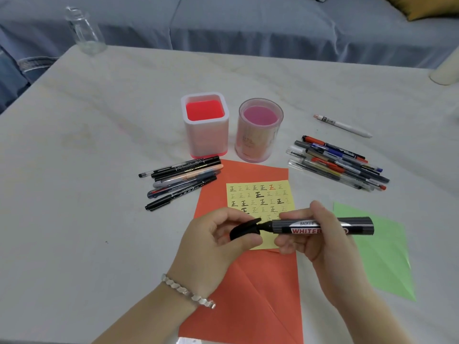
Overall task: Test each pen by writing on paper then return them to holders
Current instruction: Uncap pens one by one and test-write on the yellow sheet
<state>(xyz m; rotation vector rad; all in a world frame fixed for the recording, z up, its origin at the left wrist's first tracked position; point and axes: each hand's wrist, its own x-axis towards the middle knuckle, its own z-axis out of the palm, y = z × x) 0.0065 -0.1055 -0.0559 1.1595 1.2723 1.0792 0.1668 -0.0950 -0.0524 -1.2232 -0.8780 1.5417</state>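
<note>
My right hand [320,234] grips a thick black whiteboard marker [357,225], held level above the yellow note paper [260,197]. My left hand [218,234] holds the marker's black cap [244,229] just off the exposed tip. The yellow paper carries several rows of written test marks and lies on an orange sheet [250,276]. Behind it stand two empty holders: a square white and red one [205,125] and a round pink one [259,132]. One group of pens [183,181] lies at the left, a bigger pile of pens [335,163] at the right.
A single white pen [344,125] lies apart at the back right. A green sheet [380,249] lies under my right hand's side. A clear glass jar [84,31] stands at the far left corner, a white cylinder [447,70] at the right edge. A blue sofa is behind the table.
</note>
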